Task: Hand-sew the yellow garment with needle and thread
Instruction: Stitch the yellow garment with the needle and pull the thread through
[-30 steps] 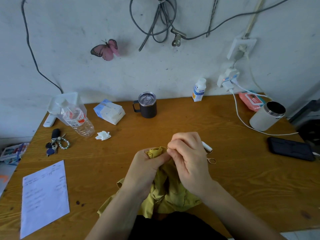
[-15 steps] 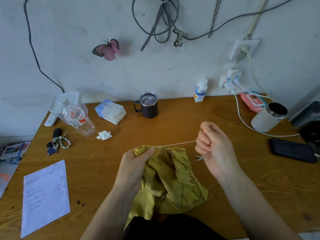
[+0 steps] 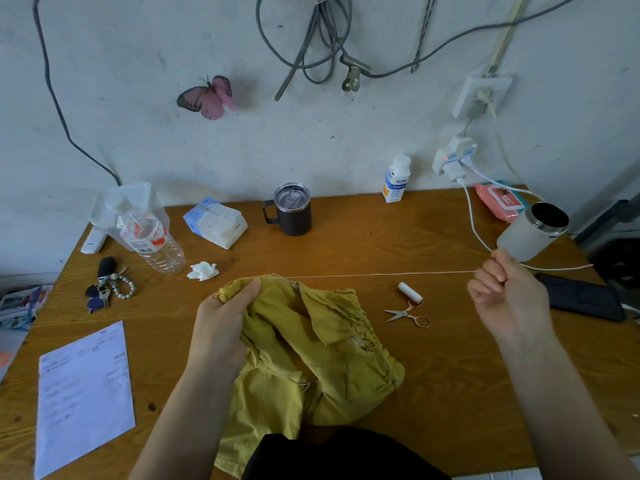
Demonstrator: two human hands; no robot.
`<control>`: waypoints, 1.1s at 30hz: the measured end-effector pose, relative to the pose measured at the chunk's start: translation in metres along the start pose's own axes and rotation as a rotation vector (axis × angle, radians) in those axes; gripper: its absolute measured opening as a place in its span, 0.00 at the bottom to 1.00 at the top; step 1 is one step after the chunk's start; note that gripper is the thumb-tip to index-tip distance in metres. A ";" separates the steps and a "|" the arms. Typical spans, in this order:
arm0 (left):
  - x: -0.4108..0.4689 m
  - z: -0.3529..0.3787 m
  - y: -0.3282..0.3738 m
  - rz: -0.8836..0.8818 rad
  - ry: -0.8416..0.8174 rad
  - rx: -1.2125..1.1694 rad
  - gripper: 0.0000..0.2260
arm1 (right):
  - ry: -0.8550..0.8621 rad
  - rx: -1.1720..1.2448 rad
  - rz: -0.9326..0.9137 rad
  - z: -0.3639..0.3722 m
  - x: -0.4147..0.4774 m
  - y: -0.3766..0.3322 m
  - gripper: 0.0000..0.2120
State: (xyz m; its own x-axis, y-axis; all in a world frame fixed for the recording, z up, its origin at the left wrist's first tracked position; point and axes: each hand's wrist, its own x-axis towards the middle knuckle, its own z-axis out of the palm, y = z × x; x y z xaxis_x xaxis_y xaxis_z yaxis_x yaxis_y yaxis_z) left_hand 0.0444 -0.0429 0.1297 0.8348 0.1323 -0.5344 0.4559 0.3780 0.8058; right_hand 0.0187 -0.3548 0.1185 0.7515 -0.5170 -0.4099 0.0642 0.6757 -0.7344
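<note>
Stitching at a wooden table [image 3: 450,393]: at 9 o'clock the left hand [image 3: 221,327] is clamped on the top fold of the yellow garment [image 3: 311,351], which lies crumpled at centre. Soft, light and limp, it is judged best pinched beside the seam. White thread [image 3: 374,274] is stretched taut toward 3 o'clock, where it is pinched in the curled right hand [image 3: 509,299]; the needle cannot be made out.
</note>
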 end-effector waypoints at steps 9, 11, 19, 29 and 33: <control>0.006 -0.006 0.005 0.023 0.045 -0.045 0.06 | 0.152 0.038 -0.019 -0.020 0.007 -0.006 0.06; 0.008 -0.007 0.006 0.026 0.045 -0.042 0.05 | 0.167 0.036 -0.018 -0.025 0.010 -0.008 0.06; 0.010 -0.010 0.007 0.039 0.051 -0.057 0.05 | 0.239 0.075 -0.033 -0.047 0.020 -0.016 0.06; -0.004 0.004 0.008 0.053 -0.026 0.001 0.15 | 0.162 -0.031 -0.042 -0.032 0.008 -0.007 0.05; -0.015 0.012 0.007 0.081 -0.079 0.043 0.15 | -0.075 -0.264 -0.020 -0.004 -0.013 0.007 0.08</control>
State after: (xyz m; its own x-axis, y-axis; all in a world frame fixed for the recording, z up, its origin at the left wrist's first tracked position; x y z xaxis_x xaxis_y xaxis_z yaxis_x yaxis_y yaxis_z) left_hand 0.0388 -0.0533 0.1468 0.8904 0.0871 -0.4467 0.3974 0.3296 0.8564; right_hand 0.0062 -0.3456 0.1167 0.7992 -0.4817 -0.3596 -0.0865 0.4999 -0.8618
